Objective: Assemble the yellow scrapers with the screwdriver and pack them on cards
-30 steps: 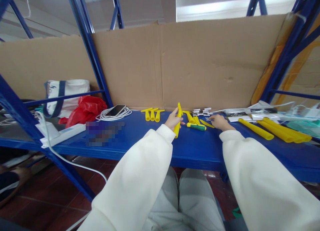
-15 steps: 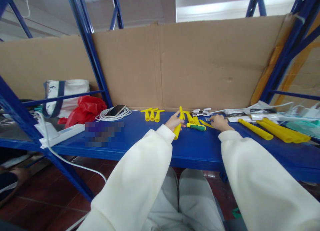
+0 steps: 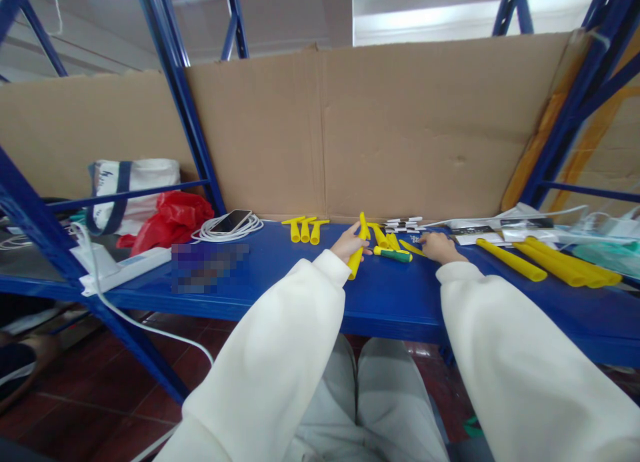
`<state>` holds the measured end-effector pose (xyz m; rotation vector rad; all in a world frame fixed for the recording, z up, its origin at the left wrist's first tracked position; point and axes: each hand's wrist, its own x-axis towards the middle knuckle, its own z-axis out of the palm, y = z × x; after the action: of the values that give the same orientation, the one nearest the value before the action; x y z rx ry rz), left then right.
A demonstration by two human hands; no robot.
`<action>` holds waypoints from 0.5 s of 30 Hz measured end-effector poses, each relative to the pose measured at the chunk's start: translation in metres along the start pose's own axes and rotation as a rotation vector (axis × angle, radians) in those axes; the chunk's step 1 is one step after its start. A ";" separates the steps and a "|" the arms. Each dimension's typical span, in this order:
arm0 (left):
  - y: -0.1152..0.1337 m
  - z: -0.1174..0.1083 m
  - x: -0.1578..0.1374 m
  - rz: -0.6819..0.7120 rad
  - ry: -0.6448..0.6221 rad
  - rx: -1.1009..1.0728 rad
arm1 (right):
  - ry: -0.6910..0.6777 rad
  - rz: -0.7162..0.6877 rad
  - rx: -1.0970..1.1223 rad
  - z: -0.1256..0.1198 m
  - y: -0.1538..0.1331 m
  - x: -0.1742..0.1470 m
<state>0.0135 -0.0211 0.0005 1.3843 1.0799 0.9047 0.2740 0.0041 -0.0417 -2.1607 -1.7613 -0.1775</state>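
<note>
My left hand (image 3: 346,243) is closed around a yellow T-shaped piece with a hollow tube handle (image 3: 356,263), its crossbar pointing up and away. Just right of it lies a green-and-yellow screwdriver (image 3: 393,254). My right hand (image 3: 438,247) rests at the table with its fingers bent together beside a small pile of tiny dark parts (image 3: 415,238); what its fingertips hold, if anything, is too small to make out. A flat yellow strip (image 3: 412,248) lies by those fingertips. More yellow pieces (image 3: 380,237) lie behind the screwdriver.
Three yellow T-shaped pieces (image 3: 305,231) stand together left of centre. Several long yellow tubes (image 3: 555,262) lie at right near white packets (image 3: 477,235). Black-and-white small items (image 3: 403,224) sit by the cardboard wall (image 3: 400,129). A phone (image 3: 231,221) and power strip (image 3: 135,269) are at left.
</note>
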 end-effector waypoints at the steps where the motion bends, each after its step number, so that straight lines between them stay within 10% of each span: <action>1: 0.001 0.000 -0.001 0.000 -0.001 -0.002 | -0.007 0.002 0.002 -0.001 -0.001 0.000; 15: 0.003 0.001 -0.004 -0.005 0.006 -0.020 | -0.042 -0.025 -0.032 -0.013 -0.013 -0.007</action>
<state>0.0139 -0.0256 0.0039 1.3622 1.0758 0.9144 0.2611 -0.0049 -0.0295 -2.1806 -1.8213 -0.1690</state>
